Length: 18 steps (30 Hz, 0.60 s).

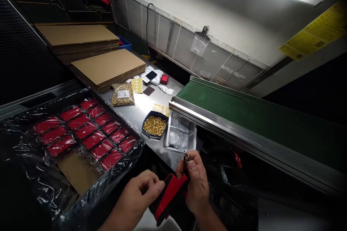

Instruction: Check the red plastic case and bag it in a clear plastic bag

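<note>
Near the bottom middle, a red and black part (pixel 171 192) is held between my two hands; its exact kind I cannot make out. My left hand (pixel 141 193) pinches the part's black left edge between thumb and fingers. On the other side, my right hand (pixel 196 182) is closed around its right end. Thumb and forefinger of that hand also pinch a small, dark, shiny metal piece (pixel 186 158) at the top. Whether this piece is joined to the red and black part is hidden by the fingers. Just beyond the hands stands a dark blue tray (pixel 145 132) of small brass-coloured pieces.
At left, a plastic-lined crate (pixel 137 144) holds several wrapped red items (pixel 93 139). A green conveyor belt (pixel 225 104) runs along the right. Flat cardboard stacks (pixel 108 65), a bag of brass-coloured pieces (pixel 121 99), a phone (pixel 150 76) and a grey bin (pixel 194 137) with clear bags are on the bench.
</note>
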Motion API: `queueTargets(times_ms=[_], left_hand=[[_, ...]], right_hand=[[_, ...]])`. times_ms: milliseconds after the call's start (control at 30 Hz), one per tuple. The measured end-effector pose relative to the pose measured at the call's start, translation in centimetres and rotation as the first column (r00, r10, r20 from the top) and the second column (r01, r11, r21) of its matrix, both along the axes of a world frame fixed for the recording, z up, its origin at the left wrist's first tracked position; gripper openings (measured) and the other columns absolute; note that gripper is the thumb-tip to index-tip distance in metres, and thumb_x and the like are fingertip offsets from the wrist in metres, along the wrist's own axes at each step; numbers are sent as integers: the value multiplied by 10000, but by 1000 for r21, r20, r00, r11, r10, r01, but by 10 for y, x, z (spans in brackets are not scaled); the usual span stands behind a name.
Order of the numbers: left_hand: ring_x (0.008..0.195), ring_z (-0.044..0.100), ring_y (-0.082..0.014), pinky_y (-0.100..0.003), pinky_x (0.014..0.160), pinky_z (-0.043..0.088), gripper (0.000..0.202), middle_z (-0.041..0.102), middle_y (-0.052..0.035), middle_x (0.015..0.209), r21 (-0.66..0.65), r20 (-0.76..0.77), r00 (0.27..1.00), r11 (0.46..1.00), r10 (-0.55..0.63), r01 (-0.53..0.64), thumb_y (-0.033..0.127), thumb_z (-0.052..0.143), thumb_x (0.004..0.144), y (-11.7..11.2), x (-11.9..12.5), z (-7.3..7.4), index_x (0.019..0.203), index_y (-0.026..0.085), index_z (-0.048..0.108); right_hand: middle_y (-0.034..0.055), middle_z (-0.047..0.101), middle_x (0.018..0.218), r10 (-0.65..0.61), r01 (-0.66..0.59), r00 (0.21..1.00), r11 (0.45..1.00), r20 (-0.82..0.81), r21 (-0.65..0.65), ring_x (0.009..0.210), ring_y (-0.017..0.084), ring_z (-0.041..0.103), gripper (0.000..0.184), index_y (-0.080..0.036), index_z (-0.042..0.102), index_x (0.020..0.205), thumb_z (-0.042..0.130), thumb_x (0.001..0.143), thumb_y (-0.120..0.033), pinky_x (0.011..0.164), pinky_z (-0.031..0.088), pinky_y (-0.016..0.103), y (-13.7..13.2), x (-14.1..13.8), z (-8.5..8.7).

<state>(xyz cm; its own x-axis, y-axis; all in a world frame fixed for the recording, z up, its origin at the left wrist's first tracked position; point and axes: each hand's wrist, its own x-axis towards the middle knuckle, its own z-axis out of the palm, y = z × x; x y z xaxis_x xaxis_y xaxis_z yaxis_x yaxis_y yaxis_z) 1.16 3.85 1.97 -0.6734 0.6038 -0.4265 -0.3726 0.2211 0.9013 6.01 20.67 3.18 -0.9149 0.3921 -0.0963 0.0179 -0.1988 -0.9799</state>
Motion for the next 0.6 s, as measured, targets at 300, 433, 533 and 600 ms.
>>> queueTargets(times_ms=[300,433,533,600], left_hand=[[1047,575,-270,-372,916,457,623,615,-118,1120,284,228,964,956,-138,70,575,700,810,7,-2,1,1238,163,513],[1092,593,-278,-353,913,481,796,593,-121,1181,229,161,987,973,-25,-13,536,777,746,3,2,-3,1347,214,367],[1103,586,-267,-342,921,479,797,588,-117,1181,206,113,994,978,10,-34,499,780,745,0,3,-8,1350,220,344],[1109,580,-262,-342,930,477,807,582,-115,1189,178,91,995,982,42,-58,494,777,746,-1,3,-12,1358,225,324]], right_hand=[[23,649,762,-86,85,996,996,12,35,689,160,597,303,-219,514,980,343,1008,-468,671,493,304,-15,5,-2],[102,680,1065,-244,244,970,970,-2,25,971,246,660,306,-217,513,1069,336,1012,-460,883,539,460,-16,7,-12],[108,662,1116,-231,230,973,972,-10,-41,981,261,668,300,-226,501,1092,370,1000,-479,875,559,491,-14,8,-14],[104,663,1110,-253,251,967,962,-7,-107,960,280,685,305,-234,507,1076,442,969,-513,859,572,508,-14,10,-6]])
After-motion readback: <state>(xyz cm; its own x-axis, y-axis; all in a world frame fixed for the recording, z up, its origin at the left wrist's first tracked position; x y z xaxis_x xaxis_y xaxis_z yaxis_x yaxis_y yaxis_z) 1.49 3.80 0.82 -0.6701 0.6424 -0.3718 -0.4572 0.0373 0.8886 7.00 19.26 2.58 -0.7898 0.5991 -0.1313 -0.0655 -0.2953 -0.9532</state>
